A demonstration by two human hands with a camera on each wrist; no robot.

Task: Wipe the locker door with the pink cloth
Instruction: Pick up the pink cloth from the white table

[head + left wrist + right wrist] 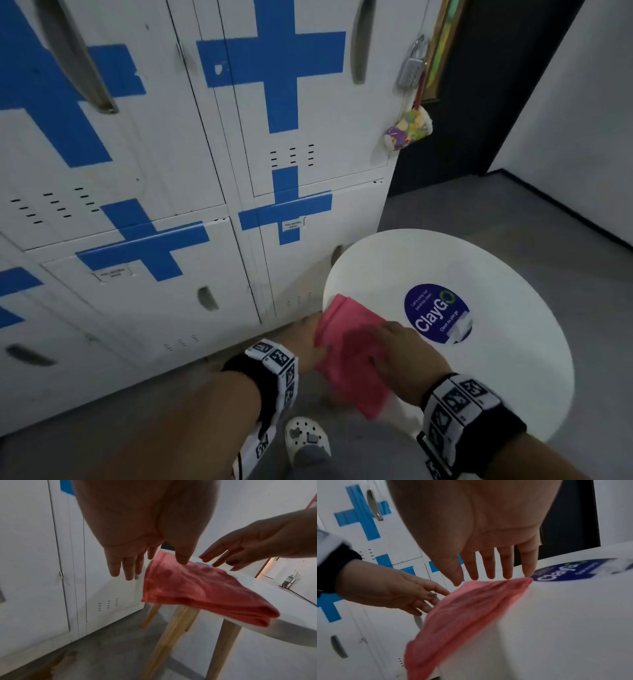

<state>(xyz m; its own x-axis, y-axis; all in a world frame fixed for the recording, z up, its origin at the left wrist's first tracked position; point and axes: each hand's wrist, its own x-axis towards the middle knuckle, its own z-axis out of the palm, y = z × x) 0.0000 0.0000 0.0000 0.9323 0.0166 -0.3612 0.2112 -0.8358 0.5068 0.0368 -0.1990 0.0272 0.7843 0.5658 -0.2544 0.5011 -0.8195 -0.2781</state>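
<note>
A folded pink cloth lies over the near left edge of a round white table, partly hanging past the rim. My left hand is at the cloth's left edge with straight fingers, holding nothing. My right hand hovers over the cloth's right side, fingers spread and straight, fingertips close above it. White locker doors with blue tape crosses stand beyond the table.
A padlock and a colourful pouch hang on the upper right locker. The table has wooden legs and a round blue sticker. A white shoe is on the grey floor below.
</note>
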